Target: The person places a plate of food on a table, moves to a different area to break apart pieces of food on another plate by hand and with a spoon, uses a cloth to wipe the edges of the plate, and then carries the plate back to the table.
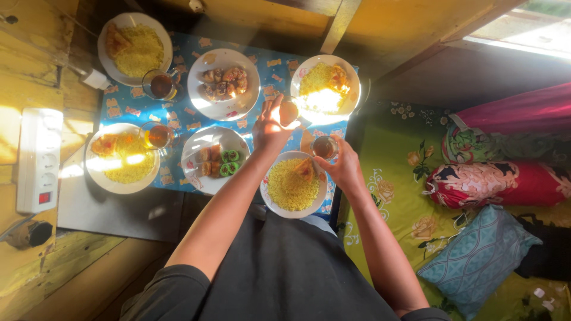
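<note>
My left hand (270, 126) grips a glass of amber drink (289, 111), held just above the blue patterned cloth (178, 128) beside a plate of yellow rice (324, 89). My right hand (344, 168) holds a second glass of dark drink (324, 147) at the near right corner of the cloth. Directly below both hands sits another plate of yellow rice with a fried piece (293, 184).
Two more rice plates (122, 157) (135, 47) lie at the left, each with a glass of drink (157, 135) (160, 85) beside it. Two white plates of snacks (223, 83) (214, 157) fill the middle. A white power strip (38, 157) lies far left. Patterned cushions (493, 181) lie right.
</note>
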